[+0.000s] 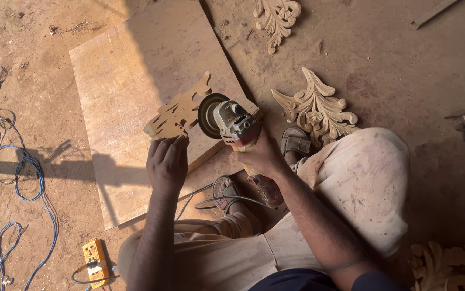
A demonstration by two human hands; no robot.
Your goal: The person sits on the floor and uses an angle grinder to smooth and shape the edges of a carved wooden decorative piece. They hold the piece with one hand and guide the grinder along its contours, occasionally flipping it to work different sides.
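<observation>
The left hand (167, 161) presses down on the near end of a flat cut-out wooden ornament (178, 113), fingers held together over its edge, thumb hidden. That ornament lies on a wooden board (130, 81) near the middle of the view, running off toward eleven o'clock from the hand. At three o'clock from it, the right hand (262, 156) wraps around the body of an angle grinder (232, 121), fingers curled tight, its disc right against the ornament's edge. A carved leaf piece (316, 108) lies on the dirt floor (394, 59) at two o'clock. Blue cable (30, 178) loops at nine o'clock, a yellow socket box (96, 257) at seven.
</observation>
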